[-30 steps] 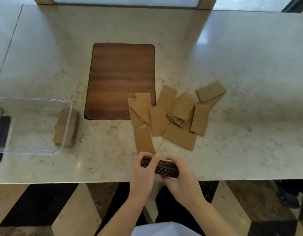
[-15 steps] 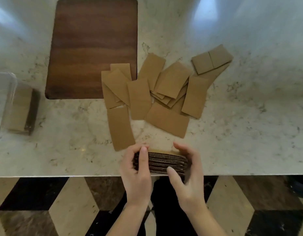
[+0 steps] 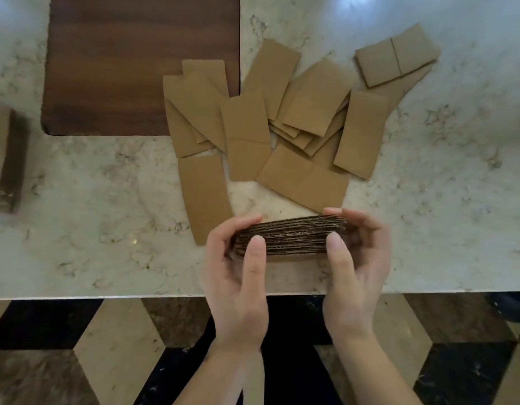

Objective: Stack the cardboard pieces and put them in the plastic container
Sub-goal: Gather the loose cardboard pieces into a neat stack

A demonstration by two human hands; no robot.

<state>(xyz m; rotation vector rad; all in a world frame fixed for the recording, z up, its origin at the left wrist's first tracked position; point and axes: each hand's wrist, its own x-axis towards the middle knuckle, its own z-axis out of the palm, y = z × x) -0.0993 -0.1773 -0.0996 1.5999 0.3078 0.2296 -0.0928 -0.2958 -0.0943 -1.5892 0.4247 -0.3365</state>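
Observation:
A thick stack of brown cardboard pieces (image 3: 294, 236) rests near the front edge of the marble table, its corrugated side facing me. My left hand (image 3: 238, 273) holds its left end and my right hand (image 3: 355, 264) holds its right end, thumbs pressed on the near side. Behind the stack, several loose cardboard pieces (image 3: 282, 124) lie scattered and overlapping. At the far left edge another stack of cardboard (image 3: 4, 162) sits in the plastic container, whose clear walls I can barely make out.
A dark wooden board (image 3: 142, 62) lies flat at the back left, with some loose pieces overlapping its right corner. The table's front edge (image 3: 107, 295) runs just under my wrists. Below it is a patterned floor.
The view has moved closer and lower, so the container is nearly out of frame. My hands have shifted along the stack's ends, squaring it up on the table.

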